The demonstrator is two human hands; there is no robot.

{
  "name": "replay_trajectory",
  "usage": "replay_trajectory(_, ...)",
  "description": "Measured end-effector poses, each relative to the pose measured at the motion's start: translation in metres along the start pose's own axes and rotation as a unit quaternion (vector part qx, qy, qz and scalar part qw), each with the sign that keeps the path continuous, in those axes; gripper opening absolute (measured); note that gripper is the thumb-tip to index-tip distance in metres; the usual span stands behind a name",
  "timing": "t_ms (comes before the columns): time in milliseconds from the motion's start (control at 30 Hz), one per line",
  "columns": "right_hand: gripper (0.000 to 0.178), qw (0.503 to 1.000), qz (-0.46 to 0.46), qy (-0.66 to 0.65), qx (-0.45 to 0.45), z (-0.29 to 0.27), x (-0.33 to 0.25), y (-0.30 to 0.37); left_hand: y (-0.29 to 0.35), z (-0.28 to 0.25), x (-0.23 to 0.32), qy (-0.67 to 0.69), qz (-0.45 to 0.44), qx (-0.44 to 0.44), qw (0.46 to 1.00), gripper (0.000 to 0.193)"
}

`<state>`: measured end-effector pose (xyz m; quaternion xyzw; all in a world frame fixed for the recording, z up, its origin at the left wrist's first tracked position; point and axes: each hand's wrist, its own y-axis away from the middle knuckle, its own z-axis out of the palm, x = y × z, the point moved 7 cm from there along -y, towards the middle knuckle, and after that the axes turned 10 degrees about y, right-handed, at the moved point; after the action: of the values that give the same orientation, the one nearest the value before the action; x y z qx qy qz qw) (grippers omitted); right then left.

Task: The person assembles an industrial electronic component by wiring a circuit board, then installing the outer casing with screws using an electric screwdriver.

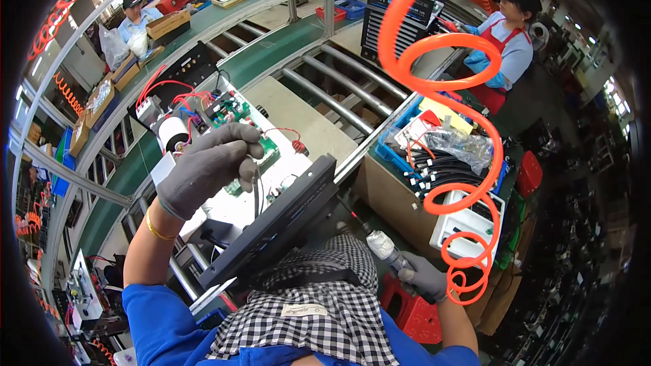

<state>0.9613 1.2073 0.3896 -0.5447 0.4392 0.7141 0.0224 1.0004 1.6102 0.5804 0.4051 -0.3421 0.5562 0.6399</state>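
Note:
My left hand [207,169], in a grey glove, is raised over an open device [227,118] with green circuit boards, red wires and a white cylinder. Its fingers are curled together, and a dark cable [257,193] runs down from the fingertips. A black front panel [278,220] stands tilted along the device's near side, against my checked apron. Lower right, my right hand [422,276], also gloved, is wrapped round a power screwdriver [383,247] with pale wrapping near its front. Its thin bit points up and left toward the panel, apart from it.
An orange coiled hose [498,139] hangs down the right side to my right hand. Beside the roller conveyor [332,95], a blue bin [390,152] holds black cables, near a white tray [444,230]. A red stool [422,322] stands below. Co-workers are at far right and far left.

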Motion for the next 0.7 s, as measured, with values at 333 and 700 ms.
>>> replay_trajectory(333, 0.075, 0.998, 0.007, 0.061, 0.008, 0.006, -0.011, 0.002, 0.135, -0.012, 0.001, -0.047, 0.219, 0.087, 0.971, 0.05)
replay_trajectory(700, 0.07, 0.997, -0.071, -0.026, -0.029, 0.015, 0.005, 0.007, 0.171, 0.059, -0.182, 0.142, -0.008, 0.093, 0.986, 0.036)
